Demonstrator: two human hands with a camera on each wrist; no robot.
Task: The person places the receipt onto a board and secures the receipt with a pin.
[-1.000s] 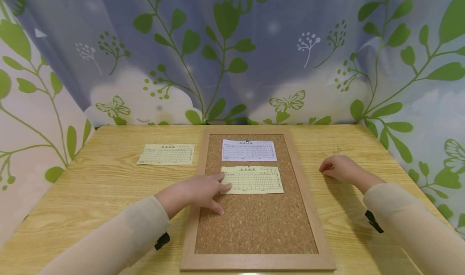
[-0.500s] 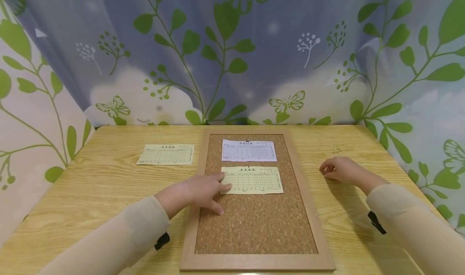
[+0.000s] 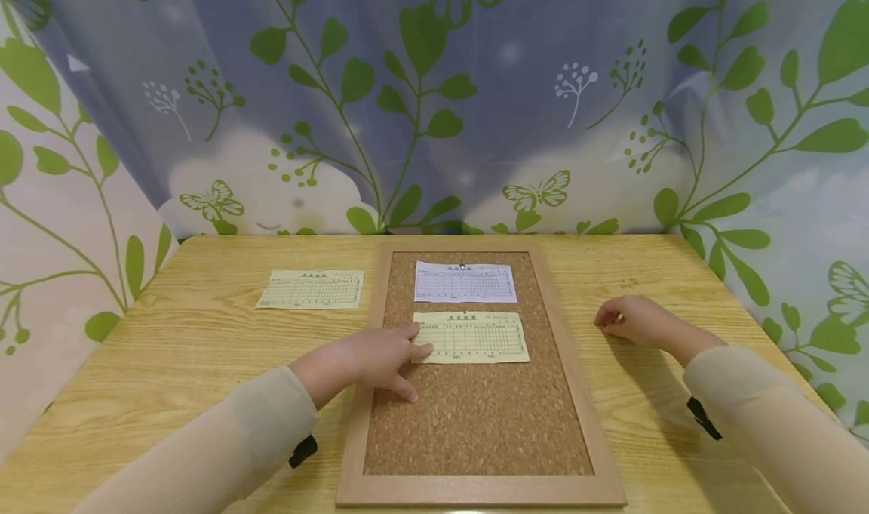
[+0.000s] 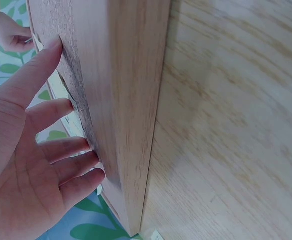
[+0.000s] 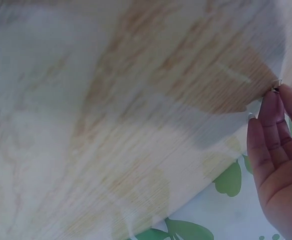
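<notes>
A wood-framed cork board (image 3: pixel 475 423) lies on the table. On it sit a white printed slip (image 3: pixel 434 284) with a push pin (image 3: pixel 462 266) at its top edge, and below that a yellow printed slip (image 3: pixel 468 340) with a small dark dot at its top. My left hand (image 3: pixel 373 359) rests with spread fingers on the board and the yellow slip's left end; the left wrist view shows its fingers fairly straight. Right of the board, my right hand (image 3: pixel 631 319) pinches a small clear push pin (image 5: pixel 276 86) between thumb and index finger, just above the table.
Another yellow slip (image 3: pixel 312 289) lies on the table left of the board. Several tiny clear pins (image 3: pixel 629 281) lie beyond my right hand. A leaf-patterned curtain (image 3: pixel 502 121) hangs behind the wooden table (image 3: pixel 170 363) and along its sides.
My right hand shifts slightly but stays in about the same spot, its fingers moving a little around the pin. The left hand, the board and the slips keep still.
</notes>
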